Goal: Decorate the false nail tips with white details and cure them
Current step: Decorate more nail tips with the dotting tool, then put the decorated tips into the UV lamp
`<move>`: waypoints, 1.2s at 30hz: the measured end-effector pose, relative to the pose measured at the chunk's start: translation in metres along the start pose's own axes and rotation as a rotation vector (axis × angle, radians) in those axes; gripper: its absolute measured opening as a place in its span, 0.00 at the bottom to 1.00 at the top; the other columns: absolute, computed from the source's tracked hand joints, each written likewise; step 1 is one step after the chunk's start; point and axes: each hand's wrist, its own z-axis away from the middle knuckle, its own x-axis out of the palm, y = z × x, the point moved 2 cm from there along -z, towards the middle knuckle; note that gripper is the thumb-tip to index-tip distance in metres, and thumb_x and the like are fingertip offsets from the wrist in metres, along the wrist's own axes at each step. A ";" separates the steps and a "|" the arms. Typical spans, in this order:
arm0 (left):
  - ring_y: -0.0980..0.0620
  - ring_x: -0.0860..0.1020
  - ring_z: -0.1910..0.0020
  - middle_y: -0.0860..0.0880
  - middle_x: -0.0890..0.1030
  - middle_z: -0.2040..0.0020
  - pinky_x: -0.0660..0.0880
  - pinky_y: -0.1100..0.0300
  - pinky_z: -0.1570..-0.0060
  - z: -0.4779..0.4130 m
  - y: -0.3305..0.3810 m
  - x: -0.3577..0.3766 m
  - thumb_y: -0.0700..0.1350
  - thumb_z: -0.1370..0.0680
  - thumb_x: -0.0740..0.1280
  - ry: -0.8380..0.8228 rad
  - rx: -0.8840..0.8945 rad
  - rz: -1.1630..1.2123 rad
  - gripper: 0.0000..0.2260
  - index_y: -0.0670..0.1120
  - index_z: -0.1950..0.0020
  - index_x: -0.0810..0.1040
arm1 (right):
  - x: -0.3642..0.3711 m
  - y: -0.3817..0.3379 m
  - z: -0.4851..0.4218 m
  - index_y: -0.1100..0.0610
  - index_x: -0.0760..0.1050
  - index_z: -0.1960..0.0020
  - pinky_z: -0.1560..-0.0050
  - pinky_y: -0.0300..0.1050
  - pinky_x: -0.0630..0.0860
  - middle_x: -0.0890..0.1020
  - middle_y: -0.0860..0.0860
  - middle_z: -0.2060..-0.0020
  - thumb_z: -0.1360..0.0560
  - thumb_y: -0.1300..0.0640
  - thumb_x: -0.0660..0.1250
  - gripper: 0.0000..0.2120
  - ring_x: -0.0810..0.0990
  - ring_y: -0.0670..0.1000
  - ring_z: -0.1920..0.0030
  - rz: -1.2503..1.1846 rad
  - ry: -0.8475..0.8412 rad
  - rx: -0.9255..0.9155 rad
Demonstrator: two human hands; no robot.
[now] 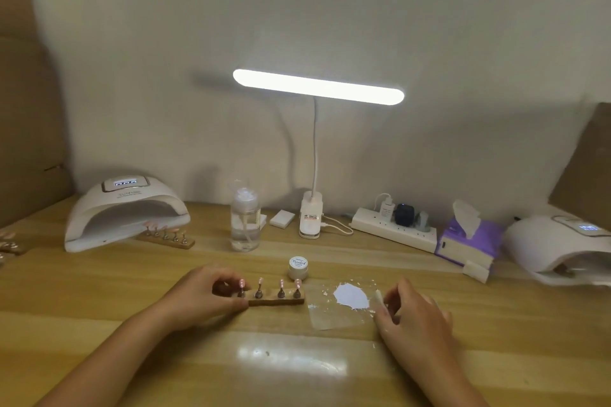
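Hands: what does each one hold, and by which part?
Left hand holds the nail stand by its left end. Right hand seems to pinch the clear sheet's right edge.

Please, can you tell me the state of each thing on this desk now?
Desk lamp: switched on.
Left curing lamp: display lit.
Gel jar: lid on.
Nail holder: upright, left hand grips its left end.
White gel: spread on clear sheet.
Right hand: pinches the sheet's right edge.
Tissue pack: open, one tissue sticking out.
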 end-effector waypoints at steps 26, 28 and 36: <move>0.62 0.76 0.48 0.61 0.78 0.46 0.74 0.65 0.49 0.000 0.103 0.071 0.50 0.27 0.75 0.091 0.329 0.179 0.18 0.62 0.41 0.75 | -0.084 0.052 0.010 0.42 0.81 0.54 0.67 0.35 0.70 0.84 0.41 0.61 0.27 0.49 0.74 0.04 0.74 0.44 0.68 -0.349 -0.017 -0.061; 0.60 0.78 0.52 0.58 0.80 0.49 0.76 0.63 0.53 -0.007 0.104 0.069 0.47 0.26 0.75 0.159 0.311 0.214 0.15 0.60 0.43 0.77 | -0.103 0.086 0.005 0.46 0.79 0.54 0.66 0.38 0.72 0.83 0.45 0.60 0.26 0.50 0.73 0.03 0.77 0.45 0.65 -0.390 0.151 0.164; 0.54 0.79 0.65 0.54 0.83 0.61 0.71 0.70 0.67 -0.037 0.094 0.079 0.40 0.26 0.74 0.364 0.134 0.461 0.07 0.52 0.54 0.82 | -0.104 0.182 -0.026 0.56 0.79 0.43 0.51 0.53 0.74 0.81 0.53 0.54 0.20 0.51 0.67 0.11 0.78 0.55 0.54 -0.511 0.451 0.593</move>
